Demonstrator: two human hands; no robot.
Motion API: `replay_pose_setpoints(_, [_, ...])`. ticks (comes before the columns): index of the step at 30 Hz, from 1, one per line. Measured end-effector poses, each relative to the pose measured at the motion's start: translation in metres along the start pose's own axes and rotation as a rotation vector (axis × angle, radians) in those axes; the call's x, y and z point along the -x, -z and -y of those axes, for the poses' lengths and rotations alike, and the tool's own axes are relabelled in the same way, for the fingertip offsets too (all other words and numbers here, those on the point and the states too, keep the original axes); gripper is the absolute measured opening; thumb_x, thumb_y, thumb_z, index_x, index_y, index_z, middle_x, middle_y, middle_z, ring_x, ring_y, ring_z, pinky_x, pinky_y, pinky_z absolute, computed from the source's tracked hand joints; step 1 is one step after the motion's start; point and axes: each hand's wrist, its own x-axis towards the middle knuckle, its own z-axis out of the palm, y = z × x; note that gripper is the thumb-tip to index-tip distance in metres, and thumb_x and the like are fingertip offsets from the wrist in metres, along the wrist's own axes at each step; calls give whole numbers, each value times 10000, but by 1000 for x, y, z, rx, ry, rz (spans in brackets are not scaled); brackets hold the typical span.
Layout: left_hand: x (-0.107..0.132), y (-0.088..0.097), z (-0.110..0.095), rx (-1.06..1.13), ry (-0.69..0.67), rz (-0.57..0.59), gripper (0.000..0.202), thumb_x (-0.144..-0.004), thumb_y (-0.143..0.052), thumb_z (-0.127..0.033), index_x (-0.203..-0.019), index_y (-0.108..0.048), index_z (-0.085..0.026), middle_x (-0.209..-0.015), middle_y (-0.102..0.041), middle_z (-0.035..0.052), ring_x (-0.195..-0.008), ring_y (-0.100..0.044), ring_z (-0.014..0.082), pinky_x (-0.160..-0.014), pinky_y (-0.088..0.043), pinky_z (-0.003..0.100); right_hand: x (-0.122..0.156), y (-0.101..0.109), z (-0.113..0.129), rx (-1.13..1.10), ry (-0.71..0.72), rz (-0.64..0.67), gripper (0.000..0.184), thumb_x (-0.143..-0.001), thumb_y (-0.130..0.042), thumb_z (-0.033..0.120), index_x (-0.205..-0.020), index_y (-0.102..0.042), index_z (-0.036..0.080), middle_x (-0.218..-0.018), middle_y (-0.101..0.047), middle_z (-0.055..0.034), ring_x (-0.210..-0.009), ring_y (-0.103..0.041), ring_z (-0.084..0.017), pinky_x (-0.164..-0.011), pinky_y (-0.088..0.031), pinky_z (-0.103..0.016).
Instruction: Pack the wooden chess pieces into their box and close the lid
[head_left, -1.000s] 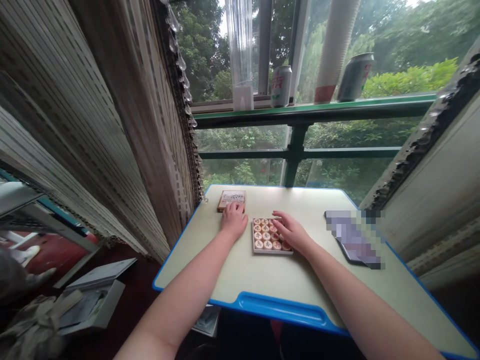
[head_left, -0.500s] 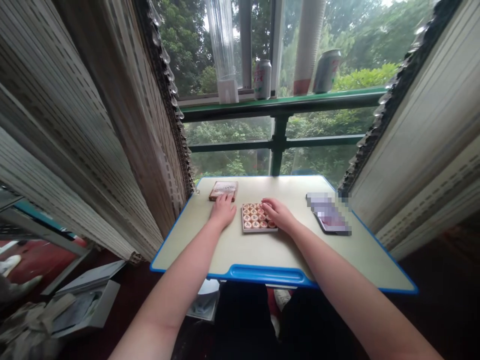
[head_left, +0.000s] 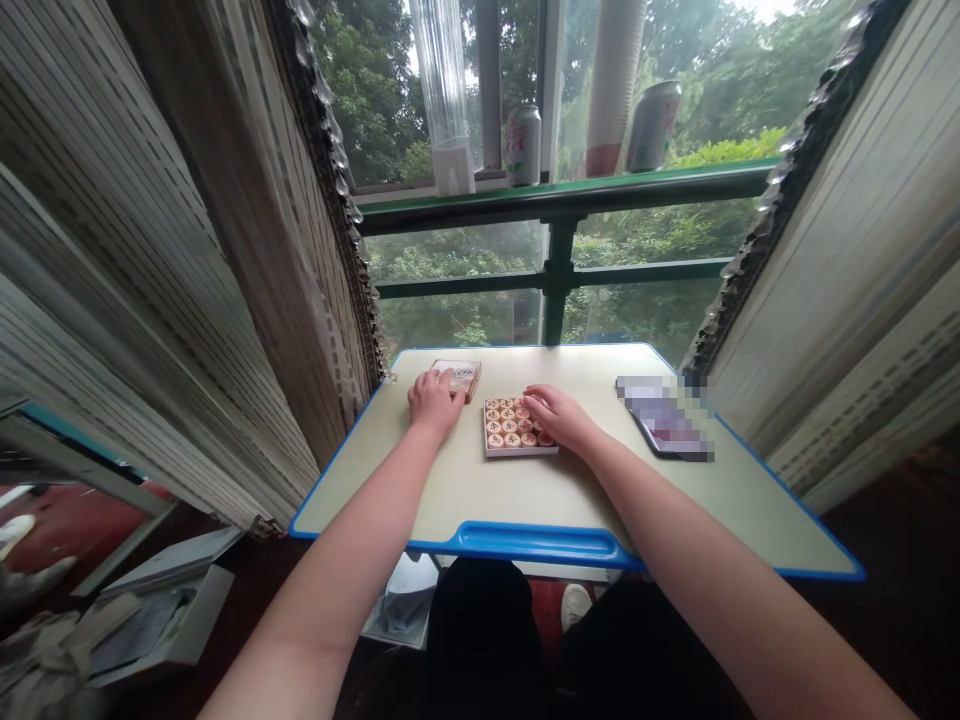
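Note:
An open box of Chinese chess pieces (head_left: 510, 428) lies on the small table, its round pieces in rows with black and red characters. My right hand (head_left: 564, 415) rests over the box's right side, fingers apart and stretched across the pieces there, covering some of them. To the left is a flat box lid (head_left: 465, 374) with a printed picture and dark writing. My left hand (head_left: 435, 402) grips the lid's left and near side, fingers on top and thumb at the near edge. Part of the lid is hidden under the fingers.
A phone (head_left: 664, 420), partly blurred out, lies on the table's right. The table (head_left: 420, 500) has a blue rim and a front groove (head_left: 536, 540). Cans (head_left: 523, 145) and stacked cups stand on the sill behind a green railing (head_left: 559, 260). Curtains hang on both sides.
My left hand has shifted left around the lid's side, and the lid has turned and slid slightly right. My right hand stays at the chess box.

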Motion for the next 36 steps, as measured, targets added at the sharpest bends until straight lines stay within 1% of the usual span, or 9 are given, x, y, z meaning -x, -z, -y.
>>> replay_pose_setpoints(4, [-4, -6, 6, 10, 112, 135, 684, -765, -411, -661, -1328, -451, -275, -1460, -291, 128, -1360, -162, 404, -1054, -212, 535, 0, 1, -1, 20, -4, 1, 299, -888, -435, 347, -1043, -621, 172, -1131, -627, -108, -1045, -562, -207, -922, -409, -331])
replay_pose_setpoints(7, [-3, -7, 7, 56, 90, 174, 737, -693, -469, -712, -1297, -475, -290, -1465, -278, 117, -1347, -205, 397, -1046, -250, 498, 0, 1, -1, 26, 4, 15, 279, -880, -455, 351, -998, -638, 176, -1082, -644, -102, -996, -577, -205, -884, -426, -320])
replay_pose_setpoints(12, [1, -5, 1, 80, 85, 105, 797, -590, -545, -747, -1181, -530, -212, -1351, -394, 170, -1225, -387, 366, -997, -326, 441, 0, -1, -1, 22, 17, 19, 275, -878, -457, 350, -963, -648, 170, -1036, -651, -103, -953, -582, -210, -858, -432, -328])
replay_pose_setpoints(16, [3, -2, -5, 119, 109, 31, 720, -588, -628, -639, -1139, -523, -188, -1282, -463, 155, -1127, -469, 342, -963, -362, 424, 0, -2, -3, -5, 26, -1, 262, -871, -467, 349, -939, -654, 179, -1023, -660, -97, -954, -587, -208, -866, -433, -332])
replay_pose_setpoints(19, [5, 3, -8, 221, 95, -89, 654, -607, -655, -563, -1127, -517, -191, -1248, -491, 133, -1118, -480, 320, -974, -368, 417, 0, -2, -3, -40, 31, -34, 253, -855, -485, 357, -918, -661, 186, -1028, -661, -97, -964, -594, -215, -887, -432, -351])
replay_pose_setpoints(23, [12, 9, -13, 405, -93, -201, 625, -621, -666, -520, -1121, -512, -178, -1257, -480, 129, -1170, -458, 284, -1023, -355, 394, -2, -3, -4, -102, 10, -136, 336, -867, -434, 408, -1023, -630, 183, -1144, -620, -114, -1093, -549, -233, -973, -387, -394])
replay_pose_setpoints(28, [15, 8, -14, 559, -476, -8, 511, -577, -695, -409, -1018, -562, -187, -1289, -458, 113, -1202, -437, 295, -1041, -349, 424, -7, -1, -12, -465, -129, -287, 525, -838, -451, 488, -1266, -466, 183, -1304, -514, -134, -1169, -509, -233, -982, -405, -406])
replay_pose_setpoints(31, [12, 4, -11, 656, -519, 46, 459, -612, -622, -388, -1019, -551, -190, -1278, -454, 115, -1212, -420, 304, -1035, -345, 451, -10, 1, -15, -792, -227, -293, 490, -777, -550, 487, -1183, -533, 212, -1228, -573, -100, -1142, -531, -230, -1005, -397, -406])
replay_pose_setpoints(36, [16, 9, -13, 777, -591, 62, 485, -632, -542, -435, -1049, -520, -189, -1289, -425, 123, -1232, -380, 311, -1046, -305, 453, -9, 2, -8, -1033, -168, -198, 310, -722, -634, 458, -923, -649, 223, -1040, -666, -37, -1085, -563, -211, -1030, -378, -377])
